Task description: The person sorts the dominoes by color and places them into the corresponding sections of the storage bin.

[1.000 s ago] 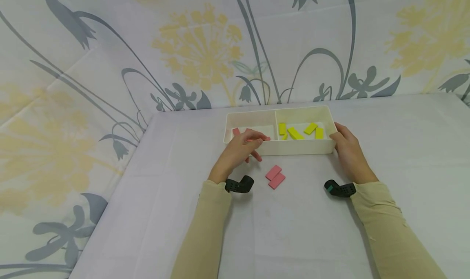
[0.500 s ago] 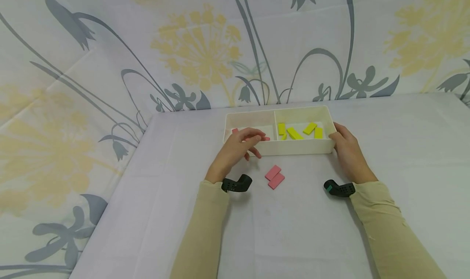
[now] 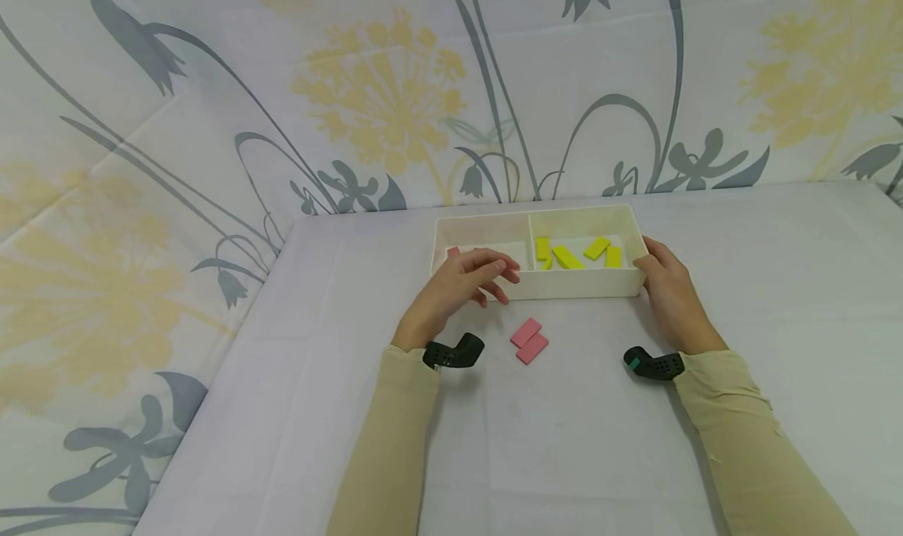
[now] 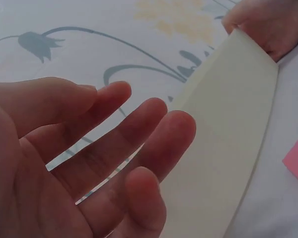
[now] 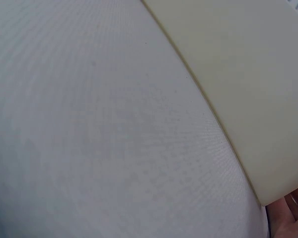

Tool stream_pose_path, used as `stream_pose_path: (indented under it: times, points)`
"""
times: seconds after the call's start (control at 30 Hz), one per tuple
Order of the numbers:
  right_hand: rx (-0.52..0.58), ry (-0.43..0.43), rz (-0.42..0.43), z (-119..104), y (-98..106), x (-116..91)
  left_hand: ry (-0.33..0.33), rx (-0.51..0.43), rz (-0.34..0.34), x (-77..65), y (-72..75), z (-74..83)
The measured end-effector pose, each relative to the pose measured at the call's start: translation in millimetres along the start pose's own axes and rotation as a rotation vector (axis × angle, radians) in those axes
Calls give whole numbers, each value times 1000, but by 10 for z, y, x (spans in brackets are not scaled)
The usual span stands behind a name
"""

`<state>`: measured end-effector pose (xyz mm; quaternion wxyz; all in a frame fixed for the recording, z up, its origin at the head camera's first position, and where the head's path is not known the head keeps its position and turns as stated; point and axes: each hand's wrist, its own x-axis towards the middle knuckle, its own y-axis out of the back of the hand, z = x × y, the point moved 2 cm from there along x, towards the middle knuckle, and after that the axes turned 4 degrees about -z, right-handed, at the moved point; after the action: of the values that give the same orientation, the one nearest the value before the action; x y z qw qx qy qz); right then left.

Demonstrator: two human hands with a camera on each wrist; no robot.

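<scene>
A two-compartment cream box (image 3: 571, 285) stands lengthwise on the table. Several yellow rectangular pieces (image 3: 567, 257) lie in its right compartment; a pink piece (image 3: 453, 251) shows in the left one, partly hidden by my left hand (image 3: 455, 287). That hand hovers at the left compartment's front wall. In the left wrist view its loosely bent fingers (image 4: 149, 139) have nothing between them. My right hand (image 3: 670, 293) grips the box's right end, thumb at the rim; the right wrist view shows only part of it at the box's corner (image 5: 268, 193).
Two pink rectangular pieces (image 3: 532, 349) lie touching on the white tablecloth (image 3: 564, 442) in front of the box. Behind the box rises a flower-patterned cloth (image 3: 381, 89), which also hangs along the left side.
My left hand has shifted slightly and its fingers have lifted and spread a little at the box's front wall. The right hand and the pieces on the table have stayed put.
</scene>
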<state>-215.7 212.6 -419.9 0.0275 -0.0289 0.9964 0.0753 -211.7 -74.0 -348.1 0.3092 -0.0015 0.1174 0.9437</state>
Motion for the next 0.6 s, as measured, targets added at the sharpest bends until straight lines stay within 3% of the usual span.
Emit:
stream_pose_path:
  times: [0.27,0.43,0.6]
  points:
    - [-2,8,0,3,0,0,61,90,-67,122,-25,-220]
    - [-2,4,-1,0,1,-1,85,165,-119,140,-54,-240]
    - [-1,-2,-2,2,3,3,126,308,-159,145,-93,-249]
